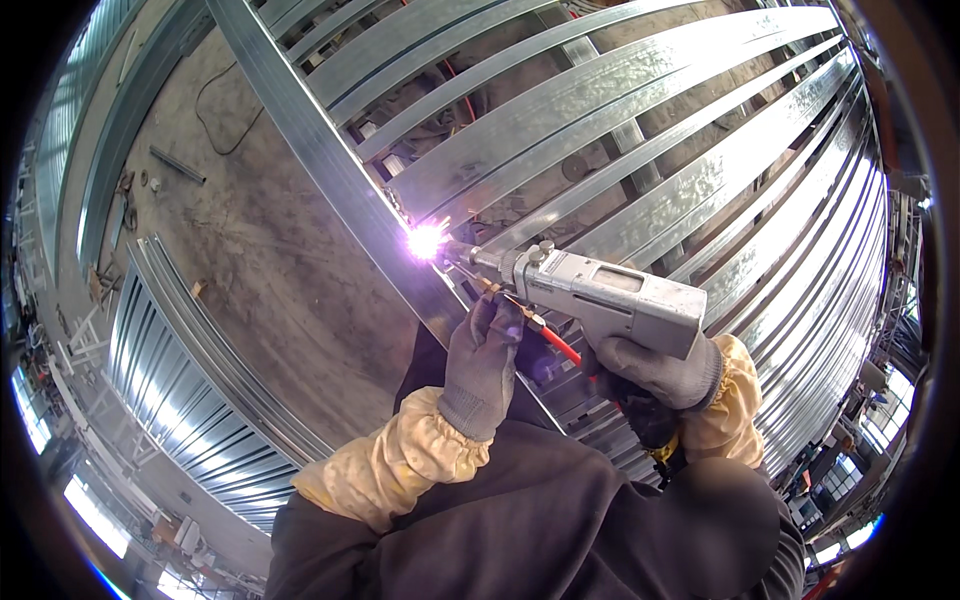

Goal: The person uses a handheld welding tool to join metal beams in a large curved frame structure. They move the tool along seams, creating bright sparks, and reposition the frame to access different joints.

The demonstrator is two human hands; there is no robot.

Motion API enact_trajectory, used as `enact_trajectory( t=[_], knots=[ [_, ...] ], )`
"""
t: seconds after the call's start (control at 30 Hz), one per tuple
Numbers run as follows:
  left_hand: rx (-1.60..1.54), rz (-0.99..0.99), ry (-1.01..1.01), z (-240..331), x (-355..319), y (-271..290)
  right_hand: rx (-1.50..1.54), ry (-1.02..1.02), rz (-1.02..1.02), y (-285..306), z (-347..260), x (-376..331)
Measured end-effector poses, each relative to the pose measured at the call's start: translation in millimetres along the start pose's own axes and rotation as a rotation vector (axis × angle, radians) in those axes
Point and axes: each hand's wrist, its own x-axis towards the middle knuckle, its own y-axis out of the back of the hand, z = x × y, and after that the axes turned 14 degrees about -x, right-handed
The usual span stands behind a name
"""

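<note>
Bright arc at the rail's edge, gloved fingers close by

A silver-grey, box-bodied metal welding gun (612, 295) is gripped from below by the right hand (660, 370), in a grey knit glove, its fingers wrapped around the handle; whether a trigger is pressed cannot be told. The nozzle is aimed at a violet-white glare (426, 242) at the edge of a long, flat, grey steel rail (315, 135), beside shiny steel slats (560, 108). A slim brass-coloured fitting (537, 322), joined to a red hose (562, 345), is pinched by the gloved left hand (478, 360). Its fingertips could be scorched if they were slid toward the glare; the heat could be misplaced if the gun were tilted or the fitting nudged; the cream sleeves (400, 465) could be singed by sparks
</note>
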Motion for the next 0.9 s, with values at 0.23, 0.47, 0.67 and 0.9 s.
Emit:
enact_trajectory(
  t=[0.23,0.47,0.67,0.9],
  knots=[
    [0.220,-0.024,-0.063,-3.3,1.6,7.4,0.038,0.013,0.006,-1.3,-0.6,-2.2],
    [0.146,-0.082,-0.044,-5.4,3.3,13.2,0.035,0.005,0.001,-0.9,7.1,-3.6],
    [0.194,-0.035,-0.030,-7.5,4.5,15.6,0.038,0.023,0.002,-1.2,8.2,-4.0],
    [0.180,-0.021,-0.034,-8.5,1.6,12.1,0.043,-0.013,-0.018,-0.3,3.6,-6.0]
  ],
)
